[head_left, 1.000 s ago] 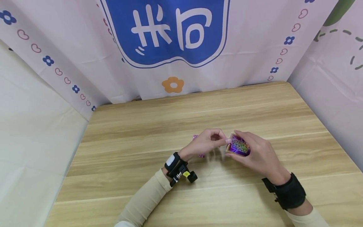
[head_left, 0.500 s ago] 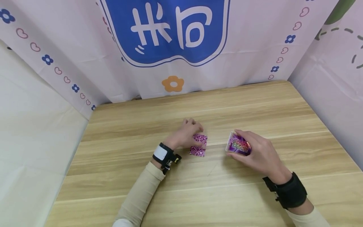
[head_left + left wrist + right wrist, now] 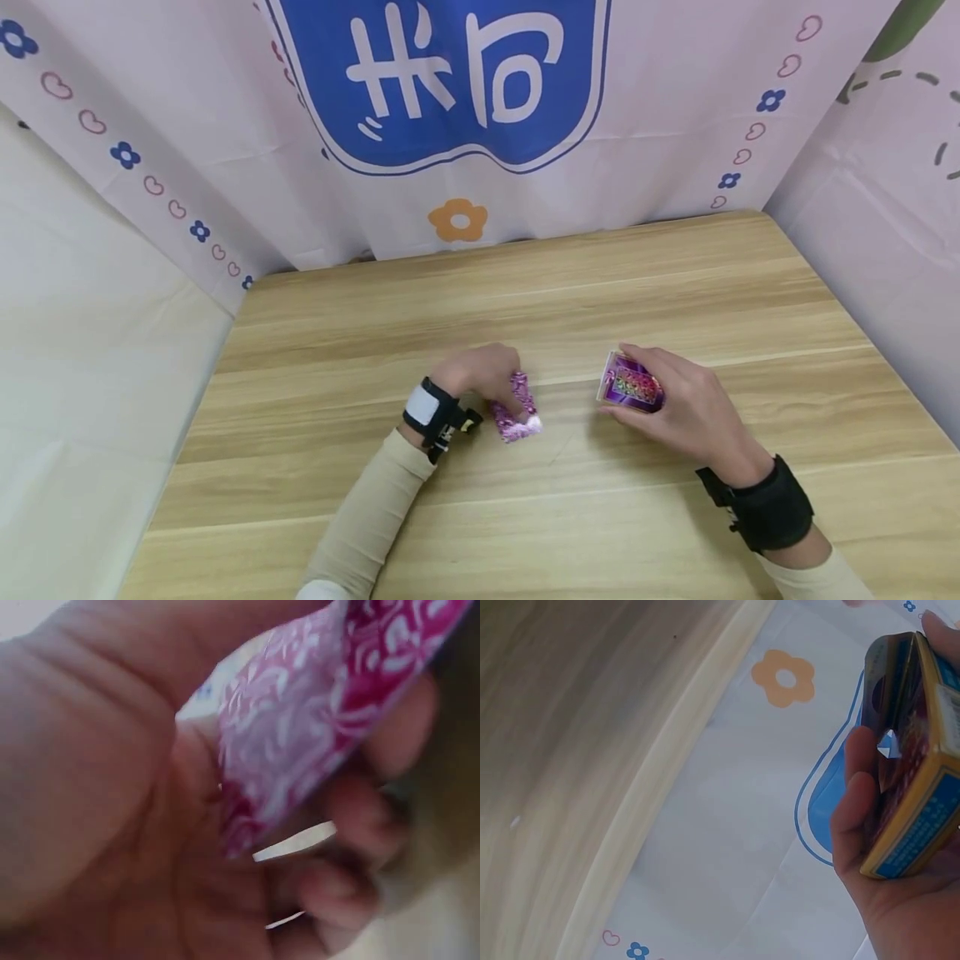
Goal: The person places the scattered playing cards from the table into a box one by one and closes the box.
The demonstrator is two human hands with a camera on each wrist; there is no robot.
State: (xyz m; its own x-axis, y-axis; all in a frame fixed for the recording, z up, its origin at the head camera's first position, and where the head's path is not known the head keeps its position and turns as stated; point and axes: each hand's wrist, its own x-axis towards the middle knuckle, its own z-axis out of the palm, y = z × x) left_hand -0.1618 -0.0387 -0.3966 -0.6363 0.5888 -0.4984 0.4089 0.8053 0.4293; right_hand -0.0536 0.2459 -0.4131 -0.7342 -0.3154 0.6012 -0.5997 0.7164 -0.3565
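My left hand (image 3: 480, 371) grips a magenta-and-white patterned card (image 3: 517, 428) just left of the table's middle, its thumb lying across the card. In the left wrist view the card (image 3: 281, 731) stands tilted between thumb and fingers. A crease or second layer shows at its upper right; whether it is one card or a stack I cannot tell. To the right, my right hand (image 3: 693, 404) holds a purple card box (image 3: 630, 385) by its sides. The right wrist view shows that box (image 3: 919, 832) with gold edges, a blue label and its end flap lifted.
Both hands work over a wood-grain table (image 3: 360, 517). A white cloth with a blue emblem (image 3: 457, 83) and an orange flower (image 3: 457, 220) hangs along its back edge. Cloth walls (image 3: 97, 400) stand at the sides.
My left hand has drawn back leftward from the box and taken hold of the patterned card, which has turned and tilted. My right hand and the box have stayed in place.
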